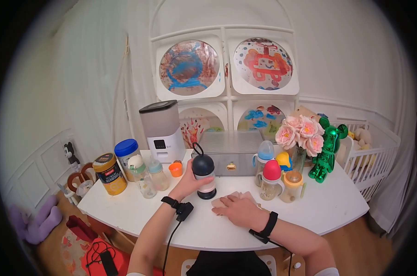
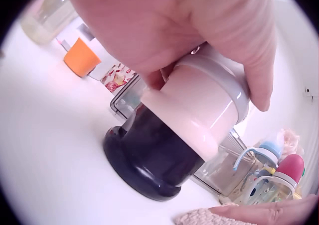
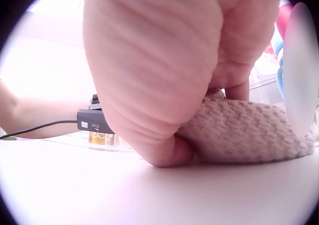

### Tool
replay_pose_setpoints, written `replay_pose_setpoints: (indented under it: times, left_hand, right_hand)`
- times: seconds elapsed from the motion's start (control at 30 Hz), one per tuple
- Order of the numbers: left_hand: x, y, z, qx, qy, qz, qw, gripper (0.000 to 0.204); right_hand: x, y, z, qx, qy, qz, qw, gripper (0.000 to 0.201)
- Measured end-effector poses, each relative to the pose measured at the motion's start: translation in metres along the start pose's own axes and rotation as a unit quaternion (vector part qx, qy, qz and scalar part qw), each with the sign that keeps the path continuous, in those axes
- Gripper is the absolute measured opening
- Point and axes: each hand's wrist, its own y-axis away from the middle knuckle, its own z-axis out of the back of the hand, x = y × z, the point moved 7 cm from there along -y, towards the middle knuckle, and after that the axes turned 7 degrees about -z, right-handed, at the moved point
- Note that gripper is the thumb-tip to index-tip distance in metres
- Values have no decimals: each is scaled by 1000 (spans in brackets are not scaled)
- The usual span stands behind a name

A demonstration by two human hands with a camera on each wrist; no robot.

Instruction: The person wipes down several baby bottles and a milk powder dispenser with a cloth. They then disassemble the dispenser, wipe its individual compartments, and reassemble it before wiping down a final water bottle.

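My left hand (image 1: pixel 190 183) grips a stacked container (image 1: pixel 204 166) with a dark cap, carrying loop, pale pink middle and dark base. In the left wrist view, thumb and fingers wrap the container's grey collar (image 2: pixel 219 78), above its pink section. The container stands on the white table, in front of the grey box. To its right, my right hand (image 1: pixel 240 210) holds a bunched, pinkish-beige textured cloth (image 3: pixel 244 130) down on the tabletop. The thumb lies against the table at the cloth's edge in the right wrist view; part of the cloth is hidden under the palm.
Left on the white table (image 1: pixel 144 221) stand a yellow tin (image 1: pixel 110 175), a blue-lidded jar (image 1: pixel 127 154), baby bottles and an orange cup (image 1: pixel 175 169). A dispenser (image 1: pixel 164 131) and grey box (image 1: pixel 231 152) are behind; more bottles (image 1: pixel 270 181), flowers (image 1: pixel 300 133) and a green bear figure (image 1: pixel 327 149) stand right.
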Motion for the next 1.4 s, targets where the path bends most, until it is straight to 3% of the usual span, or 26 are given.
replay_pose_setpoints:
  times: [0.17, 0.3, 0.37, 0.5, 0.57, 0.6, 0.67, 0.7, 0.77, 0.8, 0.87, 1.0, 1.07, 1.17, 1.27, 1.4]
  left_hand:
    - [12, 16, -8, 15, 28, -23, 999, 104]
    - [17, 29, -12, 57, 113, 8, 992, 101]
    - [14, 31, -11, 62, 105, 26, 992, 98]
    - [10, 32, -12, 32, 135, 26, 990, 85]
    - [17, 30, -15, 16, 179, 37, 983, 81]
    - [21, 29, -17, 6, 218, 49, 975, 78]
    - [17, 31, -22, 18, 182, 49, 982, 76]
    - [16, 31, -26, 31, 143, 49, 988, 75]
    - [22, 30, -38, 31, 128, 40, 991, 74]
    - [20, 28, -43, 21, 128, -5, 992, 71]
    - [5, 30, -47, 10, 131, -49, 990, 70]
    - [-6, 27, -39, -10, 122, -29, 992, 68]
    - [3, 27, -36, -24, 95, -25, 995, 68]
    - [8, 21, -36, -43, 145, -36, 988, 69]
    - [-2, 27, -36, -64, 330, 29, 941, 75]
    - [-9, 31, -34, -56, 365, 81, 926, 83]
  right_hand:
    - [3, 0, 10, -47, 10, 9, 999, 35]
    - [1, -5, 28, -12, 10, 12, 1000, 36]
    - [-7, -8, 30, 84, -30, -43, 995, 43]
    - [-34, -18, 56, 101, -84, -110, 985, 51]
    - [-53, -17, 97, -175, -219, -150, 948, 49]
    - [-53, -22, 99, -172, -218, -150, 949, 49]
    - [-47, -17, 139, -409, -234, -107, 876, 58]
    - [-44, -20, 141, -410, -232, -110, 876, 58]
    - [-47, -28, 129, -326, -235, -196, 894, 61]
    - [-47, -32, 126, -325, -233, -199, 894, 61]
    - [-35, -43, 119, -332, -166, -110, 922, 62]
    - [-22, -53, 111, -354, -95, -75, 927, 60]
    - [-15, -56, 102, -317, -49, -64, 945, 64]
    - [-4, -55, 95, -293, -32, -60, 954, 65]
    - [12, -54, 84, -281, -1, -9, 960, 62]
    - [23, -53, 80, -280, 9, 1, 960, 58]
